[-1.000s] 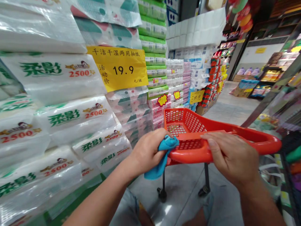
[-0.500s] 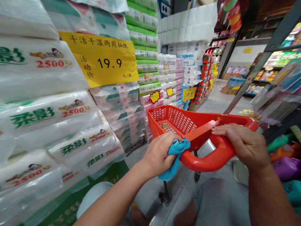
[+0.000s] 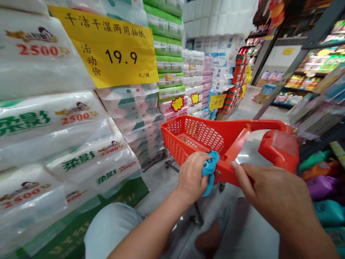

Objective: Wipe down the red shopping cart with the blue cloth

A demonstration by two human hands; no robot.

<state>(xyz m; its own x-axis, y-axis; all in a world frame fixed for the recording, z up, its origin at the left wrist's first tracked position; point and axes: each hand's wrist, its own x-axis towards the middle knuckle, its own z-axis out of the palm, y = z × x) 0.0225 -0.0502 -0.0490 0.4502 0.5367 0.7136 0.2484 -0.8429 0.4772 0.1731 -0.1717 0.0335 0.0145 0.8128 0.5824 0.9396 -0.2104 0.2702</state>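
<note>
A red plastic shopping cart (image 3: 194, 133) with a mesh basket and a looped handle is in front of me. My left hand (image 3: 194, 176) is closed around a blue cloth (image 3: 210, 163) and presses it against the cart's near side, beside the handle. Part of the cloth hangs below my fingers. My right hand (image 3: 269, 187) grips the near bar of the red handle, its thumb on top; the fingers underneath are mostly hidden.
Stacked tissue packs (image 3: 75, 118) rise close on the left under a yellow price sign (image 3: 115, 50). Bottles (image 3: 323, 185) and hanging goods stand at the right edge. A slanted grey post (image 3: 291, 79) crosses the right side. My knees are below.
The cart has turned and its handle's far end now shows at the right. My right hand has moved down and nearer. My left hand with the cloth has shifted slightly right.
</note>
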